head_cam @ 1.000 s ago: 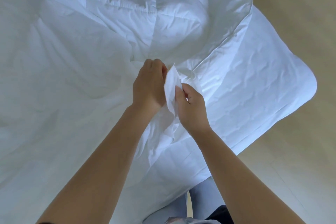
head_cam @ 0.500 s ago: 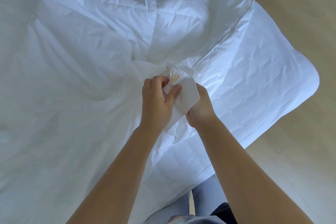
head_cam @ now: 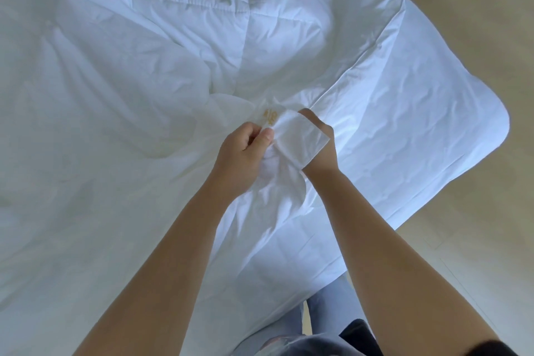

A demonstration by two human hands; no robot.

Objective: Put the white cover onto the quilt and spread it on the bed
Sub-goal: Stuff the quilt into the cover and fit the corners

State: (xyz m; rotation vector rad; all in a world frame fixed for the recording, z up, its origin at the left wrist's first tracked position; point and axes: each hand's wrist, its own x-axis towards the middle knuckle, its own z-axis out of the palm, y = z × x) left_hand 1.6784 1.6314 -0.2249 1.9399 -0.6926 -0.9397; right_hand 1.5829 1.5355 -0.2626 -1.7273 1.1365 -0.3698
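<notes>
A puffy white quilt [head_cam: 202, 23] with stitched seams lies crumpled across the upper part of the bed. The thin white cover [head_cam: 404, 113] is spread under it and reaches the bed's rounded right corner. Both hands meet at a bunched fabric corner [head_cam: 300, 141] in the middle of the view, where yellow lettering shows. My left hand [head_cam: 242, 153] pinches the fabric between thumb and curled fingers. My right hand [head_cam: 323, 147] grips the same corner from the right; a white flap drapes over most of it and hides its fingers.
Beige floor [head_cam: 476, 23] runs along the right side and the lower right. My own legs in light blue trousers [head_cam: 332, 306] stand at the bed's near edge. White bedding fills the whole left half.
The fabric corner was turned over between the hands, so its yellow lettering now shows. My left hand shifted to pinch it from the left; a flap now drapes over my right hand.
</notes>
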